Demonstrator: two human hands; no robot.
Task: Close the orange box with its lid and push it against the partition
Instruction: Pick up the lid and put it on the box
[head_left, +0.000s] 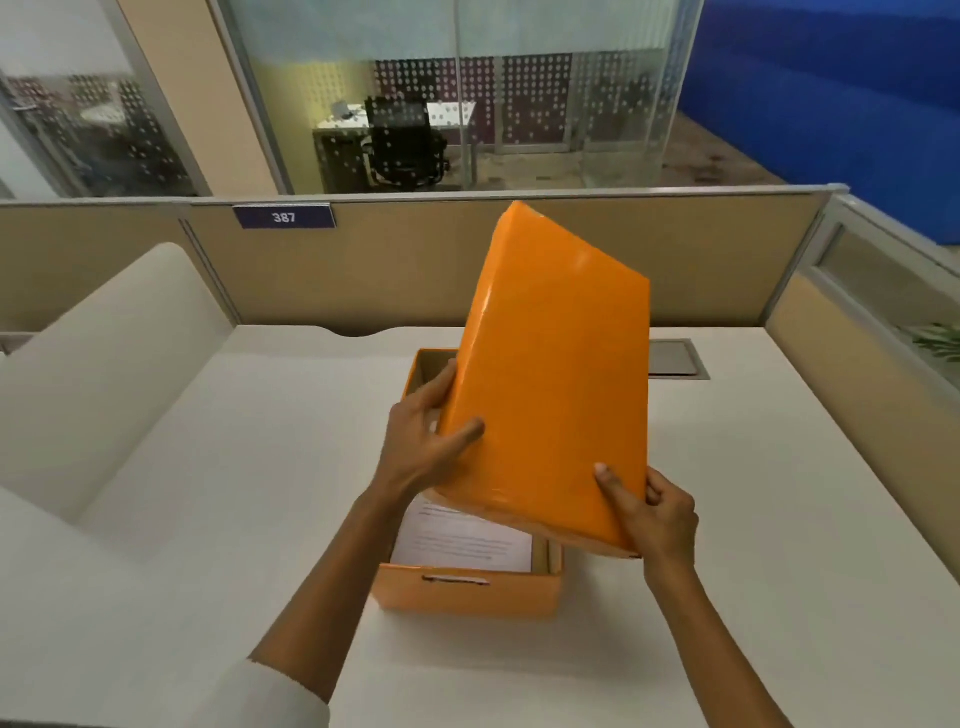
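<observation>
My left hand (426, 447) and right hand (654, 512) both grip the orange lid (550, 374), tilted above the open orange box (467, 592) on the white counter (753, 519). Papers (462, 540) lie inside. The tan partition (415, 265) stands well beyond; glass-walled offices behind.

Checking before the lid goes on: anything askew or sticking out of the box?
Nothing damaged or spilled. The lid is held steeply tilted over the orange box by the left hand and right hand, not seated. The papers inside lie flat below the rim.
</observation>
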